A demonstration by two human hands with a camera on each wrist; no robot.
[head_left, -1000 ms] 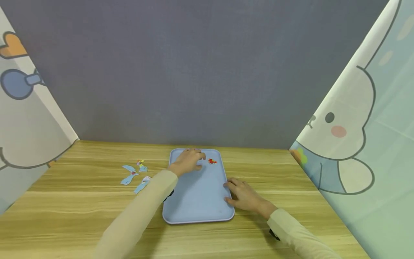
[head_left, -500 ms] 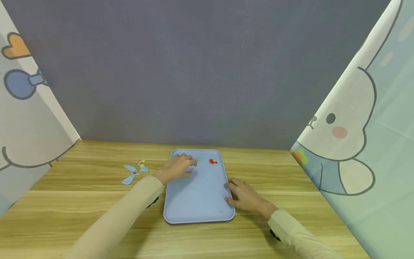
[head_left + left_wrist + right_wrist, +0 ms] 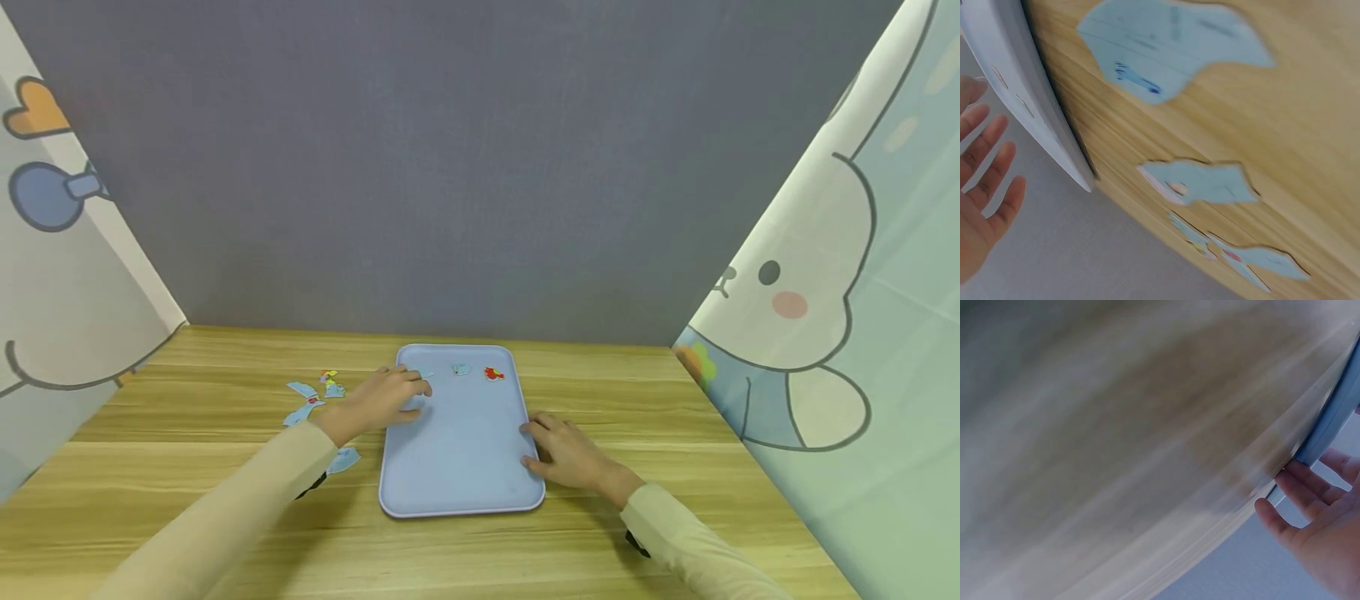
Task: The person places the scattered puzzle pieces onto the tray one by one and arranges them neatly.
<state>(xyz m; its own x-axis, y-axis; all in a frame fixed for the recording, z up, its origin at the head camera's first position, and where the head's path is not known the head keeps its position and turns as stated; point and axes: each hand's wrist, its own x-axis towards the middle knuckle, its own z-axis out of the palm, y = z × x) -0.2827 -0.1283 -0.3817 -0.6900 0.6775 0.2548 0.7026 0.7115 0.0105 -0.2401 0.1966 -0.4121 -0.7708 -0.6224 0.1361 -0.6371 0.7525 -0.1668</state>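
A light-blue rectangular tray (image 3: 461, 467) lies on the wooden table. Along its far end sit a red puzzle piece (image 3: 494, 375), a light-blue piece (image 3: 461, 369) and another pale piece (image 3: 426, 375) partly covered by fingers. My left hand (image 3: 384, 400) hangs over the tray's left side, holding nothing; its fingers are spread and relaxed in the left wrist view. My right hand (image 3: 567, 456) rests its fingertips on the tray's right rim, with the thumb apart from the other fingers. In the left wrist view, a large light-blue puzzle piece (image 3: 1166, 47) lies on the table beside the tray.
Left of the tray lie several irregular puzzle pieces, among them a light-blue one with a red mark (image 3: 303, 411), a multicoloured one (image 3: 332, 385) and one near my left sleeve (image 3: 343, 460). A grey panel (image 3: 427, 167) stands behind the table, with printed cloths at both sides.
My left hand has drawn back leftward and nearer, from the tray's far part to its left side, uncovering the light-blue piece beside the red one. My right hand stays at the rim.
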